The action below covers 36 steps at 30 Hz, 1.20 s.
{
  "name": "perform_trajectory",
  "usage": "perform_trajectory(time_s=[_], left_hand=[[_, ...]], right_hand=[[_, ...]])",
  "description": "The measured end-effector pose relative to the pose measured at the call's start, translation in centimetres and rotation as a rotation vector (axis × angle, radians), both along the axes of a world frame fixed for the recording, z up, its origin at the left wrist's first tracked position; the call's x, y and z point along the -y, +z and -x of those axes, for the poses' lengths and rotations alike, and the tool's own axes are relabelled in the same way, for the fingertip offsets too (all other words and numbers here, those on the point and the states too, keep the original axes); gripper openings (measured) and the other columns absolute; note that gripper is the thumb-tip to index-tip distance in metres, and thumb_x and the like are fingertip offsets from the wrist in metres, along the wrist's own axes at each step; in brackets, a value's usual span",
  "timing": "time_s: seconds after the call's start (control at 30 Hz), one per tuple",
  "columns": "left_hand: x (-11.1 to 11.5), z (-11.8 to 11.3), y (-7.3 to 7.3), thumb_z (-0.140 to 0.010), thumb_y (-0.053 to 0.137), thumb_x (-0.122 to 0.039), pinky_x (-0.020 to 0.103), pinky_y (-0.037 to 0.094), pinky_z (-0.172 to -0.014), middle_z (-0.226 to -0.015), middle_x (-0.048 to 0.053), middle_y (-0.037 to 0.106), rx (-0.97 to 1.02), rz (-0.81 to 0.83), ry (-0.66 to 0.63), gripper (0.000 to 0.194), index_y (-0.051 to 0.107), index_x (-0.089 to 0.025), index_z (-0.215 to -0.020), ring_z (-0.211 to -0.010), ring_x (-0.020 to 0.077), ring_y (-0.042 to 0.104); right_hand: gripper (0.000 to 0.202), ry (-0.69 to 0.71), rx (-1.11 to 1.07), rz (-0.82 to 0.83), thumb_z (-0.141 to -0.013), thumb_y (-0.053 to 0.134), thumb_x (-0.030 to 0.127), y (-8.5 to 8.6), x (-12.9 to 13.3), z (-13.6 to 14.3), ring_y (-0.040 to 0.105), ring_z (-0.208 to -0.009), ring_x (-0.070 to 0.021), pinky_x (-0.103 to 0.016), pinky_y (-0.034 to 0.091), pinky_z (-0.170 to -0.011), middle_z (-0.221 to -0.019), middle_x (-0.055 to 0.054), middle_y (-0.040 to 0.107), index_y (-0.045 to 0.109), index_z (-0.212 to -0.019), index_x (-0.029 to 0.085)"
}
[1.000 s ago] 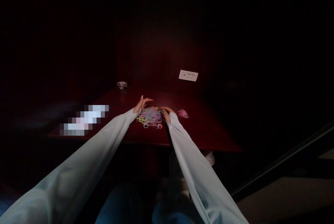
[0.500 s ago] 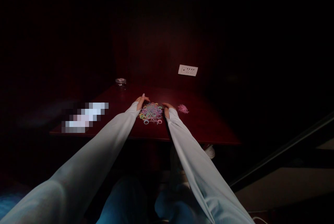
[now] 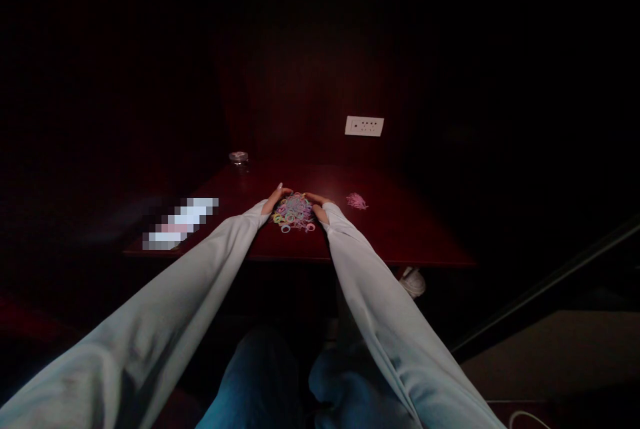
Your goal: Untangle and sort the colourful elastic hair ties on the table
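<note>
A heap of small multicoloured rings (image 3: pixel 294 210), looking like elastic bands, lies on the dark red table (image 3: pixel 400 236). My left hand (image 3: pixel 277 197) rests against the heap's left and far side, fingers apart and curved around it. On the other side my right hand (image 3: pixel 319 206) touches the heap's right edge, its fingers spread and curving over the far side. Neither hand grips anything that I can make out. To the right of my right hand sits a smaller pile of pink bands (image 3: pixel 357 201).
A clear lidded jar (image 3: pixel 239 161) stands at the table's back left. A pixelated bright object (image 3: pixel 183 224) lies near the left edge. The wall behind carries a white socket plate (image 3: pixel 365 126). A pale shoe (image 3: pixel 413 282) shows below the front edge.
Both hands have closed in around the heap, which is gathered more tightly. The whole view has shifted slightly, so the table and jar appear further right.
</note>
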<state>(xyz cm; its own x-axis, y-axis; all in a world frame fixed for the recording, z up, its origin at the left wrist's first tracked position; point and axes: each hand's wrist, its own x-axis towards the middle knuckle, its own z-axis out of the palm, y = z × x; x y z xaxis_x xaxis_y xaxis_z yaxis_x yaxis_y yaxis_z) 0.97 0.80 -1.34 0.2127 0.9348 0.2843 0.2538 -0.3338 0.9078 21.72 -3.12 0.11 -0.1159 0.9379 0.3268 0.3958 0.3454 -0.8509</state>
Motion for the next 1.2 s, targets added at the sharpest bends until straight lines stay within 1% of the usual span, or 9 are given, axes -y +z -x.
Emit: perform_trajectory(time_s=[0.17, 0.3, 0.4, 0.5, 0.6, 0.7, 0.83, 1.0, 1.2], left_hand=[[1.1, 0.6, 0.5, -0.077, 0.019, -0.096, 0.047, 0.034, -0.120, -0.142, 0.014, 0.060, 0.011, 0.015, -0.099, 0.103, 0.063, -0.019, -0.129, -0.143, 0.0329, 0.045], [2.3, 1.0, 0.5, -0.090, 0.017, -0.082, 0.045, 0.027, -0.125, -0.154, 0.011, 0.048, -0.154, -0.165, -0.090, 0.086, 0.058, -0.022, -0.137, -0.150, 0.0283, 0.035], [3.5, 1.2, 0.5, -0.092, 0.032, -0.075, 0.049, 0.023, -0.126, -0.163, 0.012, 0.031, -0.358, -0.381, -0.063, 0.075, 0.054, -0.022, -0.140, -0.152, 0.0307, 0.027], [4.2, 1.0, 0.8, -0.085, 0.054, -0.071, 0.055, 0.023, -0.125, -0.165, 0.014, 0.024, -0.523, -0.485, -0.111, 0.076, 0.051, -0.022, -0.143, -0.152, 0.0363, 0.025], [4.2, 0.6, 1.0, -0.074, 0.073, -0.068, 0.060, 0.020, -0.124, -0.167, 0.014, 0.022, -0.619, -0.525, -0.146, 0.087, 0.049, -0.025, -0.146, -0.154, 0.0411, 0.018], [3.6, 0.2, 1.0, -0.068, 0.080, -0.065, 0.064, 0.019, -0.123, -0.168, 0.011, 0.020, -0.646, -0.479, -0.130, 0.094, 0.047, -0.030, -0.149, -0.154, 0.0440, 0.016], [2.6, -0.2, 0.7, -0.070, 0.078, -0.065, 0.061, 0.022, -0.124, -0.166, 0.012, 0.028, -0.601, -0.425, -0.142, 0.093, 0.049, -0.028, -0.149, -0.152, 0.0419, 0.025], [1.5, -0.6, 0.3, -0.081, 0.065, -0.064, 0.046, 0.029, -0.126, -0.149, 0.011, 0.055, -0.536, -0.423, -0.179, 0.068, 0.065, -0.022, -0.134, -0.144, 0.0319, 0.045], [0.3, -0.4, -0.3, -0.087, 0.058, -0.060, 0.044, 0.041, -0.118, -0.131, 0.012, 0.069, -0.390, -0.444, -0.114, 0.053, 0.075, -0.020, -0.117, -0.132, 0.0311, 0.058]], right_hand=[[0.043, 0.120, -0.254, 0.047, -0.083, 0.053, 0.015, 0.7, 0.9, 0.2, 0.070, -0.115, -0.0214, -0.041, 0.051, -0.108, -0.120, -0.006, 0.075, 0.075, -0.119, 0.023], [0.037, 0.150, -0.396, 0.075, -0.082, 0.055, 0.017, 1.2, 1.0, 0.2, 0.070, -0.114, -0.0231, -0.039, 0.055, -0.102, -0.120, -0.007, 0.075, 0.075, -0.113, 0.022], [0.032, 0.097, -0.443, 0.086, -0.081, 0.054, 0.019, 1.0, 0.6, 0.1, 0.071, -0.111, -0.0233, -0.037, 0.060, -0.090, -0.119, -0.007, 0.075, 0.074, -0.106, 0.022], [0.031, 0.020, -0.425, 0.100, -0.082, 0.050, 0.020, 0.5, -0.1, 0.0, 0.071, -0.106, -0.0221, -0.034, 0.063, -0.079, -0.112, -0.006, 0.076, 0.073, -0.103, 0.021], [0.029, -0.093, -0.350, 0.056, -0.082, 0.048, 0.019, 0.1, -0.8, -0.1, 0.071, -0.103, -0.0196, -0.033, 0.061, -0.086, -0.102, -0.004, 0.076, 0.073, -0.096, 0.022], [0.029, -0.165, -0.271, 0.012, -0.079, 0.047, 0.013, -0.1, -1.2, -0.3, 0.071, -0.100, -0.0184, -0.035, 0.056, -0.098, -0.100, -0.004, 0.076, 0.074, -0.089, 0.020], [0.032, -0.095, -0.168, -0.044, -0.078, 0.048, 0.012, -0.3, -1.2, -0.9, 0.071, -0.103, -0.0194, -0.035, 0.052, -0.103, -0.108, -0.004, 0.076, 0.075, -0.093, 0.020], [0.029, -0.158, -0.048, -0.113, -0.078, 0.051, 0.014, -0.6, -1.3, -1.4, 0.066, -0.112, -0.0231, -0.041, 0.045, -0.112, -0.106, -0.002, 0.076, 0.077, -0.089, 0.023], [0.021, -0.191, -0.179, -0.112, -0.081, 0.054, 0.021, -0.9, -1.7, -1.1, 0.068, -0.107, -0.0236, -0.040, 0.048, -0.108, -0.103, -0.005, 0.074, 0.074, -0.081, 0.022]])
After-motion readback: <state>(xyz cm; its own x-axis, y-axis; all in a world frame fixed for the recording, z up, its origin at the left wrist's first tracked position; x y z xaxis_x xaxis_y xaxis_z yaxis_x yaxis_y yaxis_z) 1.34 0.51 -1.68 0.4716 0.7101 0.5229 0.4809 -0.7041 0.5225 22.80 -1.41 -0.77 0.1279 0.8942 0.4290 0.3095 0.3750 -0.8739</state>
